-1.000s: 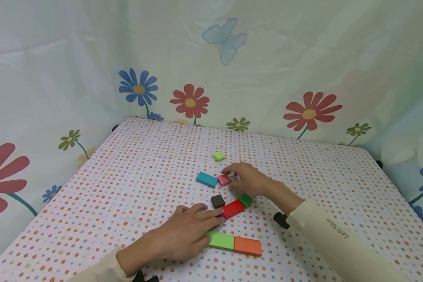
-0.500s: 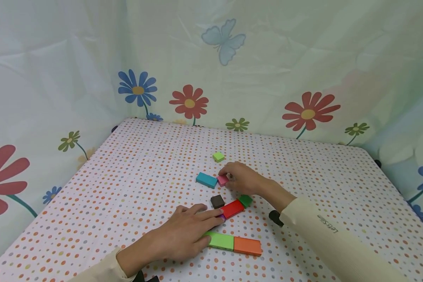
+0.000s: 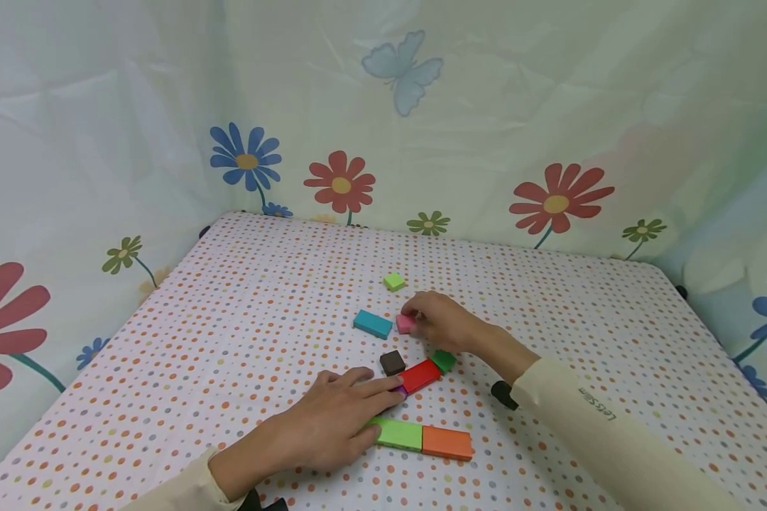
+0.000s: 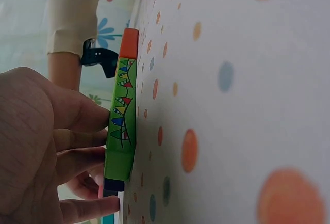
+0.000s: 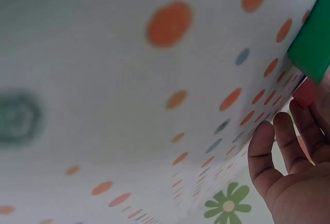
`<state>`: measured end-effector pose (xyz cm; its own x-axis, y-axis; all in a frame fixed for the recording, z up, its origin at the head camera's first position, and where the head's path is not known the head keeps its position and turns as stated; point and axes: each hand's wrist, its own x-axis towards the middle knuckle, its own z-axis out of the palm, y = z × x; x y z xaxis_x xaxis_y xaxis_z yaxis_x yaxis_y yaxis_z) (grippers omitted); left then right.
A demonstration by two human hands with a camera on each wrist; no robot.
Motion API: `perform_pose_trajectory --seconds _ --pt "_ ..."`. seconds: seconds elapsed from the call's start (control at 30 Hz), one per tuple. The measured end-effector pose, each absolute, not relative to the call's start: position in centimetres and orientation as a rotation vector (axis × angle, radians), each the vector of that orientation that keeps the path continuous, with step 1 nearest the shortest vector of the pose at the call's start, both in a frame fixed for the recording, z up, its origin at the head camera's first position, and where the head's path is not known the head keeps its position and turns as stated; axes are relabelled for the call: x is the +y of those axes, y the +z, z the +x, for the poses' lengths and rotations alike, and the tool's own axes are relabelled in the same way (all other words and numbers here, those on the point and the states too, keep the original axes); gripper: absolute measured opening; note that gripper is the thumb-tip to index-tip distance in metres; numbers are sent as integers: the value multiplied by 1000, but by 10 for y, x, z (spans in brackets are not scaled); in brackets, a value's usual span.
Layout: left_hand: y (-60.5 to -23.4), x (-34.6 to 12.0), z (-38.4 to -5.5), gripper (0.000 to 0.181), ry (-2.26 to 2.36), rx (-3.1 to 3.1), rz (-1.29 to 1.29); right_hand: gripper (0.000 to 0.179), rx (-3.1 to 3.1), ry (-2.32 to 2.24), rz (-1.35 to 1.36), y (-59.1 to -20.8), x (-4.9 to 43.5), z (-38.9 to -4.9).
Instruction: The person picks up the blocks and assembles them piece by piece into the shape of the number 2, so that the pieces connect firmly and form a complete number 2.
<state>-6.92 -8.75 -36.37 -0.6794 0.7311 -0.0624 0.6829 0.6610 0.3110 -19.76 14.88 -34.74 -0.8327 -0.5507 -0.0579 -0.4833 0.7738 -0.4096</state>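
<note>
Pink block [image 3: 405, 323] is at mid-table on the spotted cloth [image 3: 281, 305], between the blue block and the right hand. From the left: the left hand [image 3: 335, 419] rests flat, fingers spread, its thumb by the lime bar [image 3: 401, 435] and its fingertips over the purple block [image 3: 400, 390], probably to keep that end of the line from sliding. The blue block [image 3: 373, 324] lies loose just beside the pink one. The black block [image 3: 393, 363] sits near the line, under nobody's hand. The red block [image 3: 420, 376] slants away to the green block [image 3: 444, 360], set end to end, seemingly as one run. The right hand [image 3: 444, 323] pinches the pink block by its near side, perhaps because the blue one crowds the other; whether it is lifted, I cannot tell. At far right, the orange bar [image 3: 447, 443] butts against the lime bar.

Only the left wrist view shows the flag print [image 4: 122, 105] along the lime bar's side; only the right wrist view shows the right hand's curled fingers from the palm side.
</note>
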Motion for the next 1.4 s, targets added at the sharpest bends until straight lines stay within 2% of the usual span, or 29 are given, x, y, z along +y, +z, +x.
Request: perform_pose_trajectory --seconds 0.73,1.4 --pt "-363 -88 -68 52 405 2695 1159 29 2804 -581 -700 -347 183 -187" --pt "-365 -88 -68 52 405 2711 1163 22 2848 -510 -823 -347 200 -169"
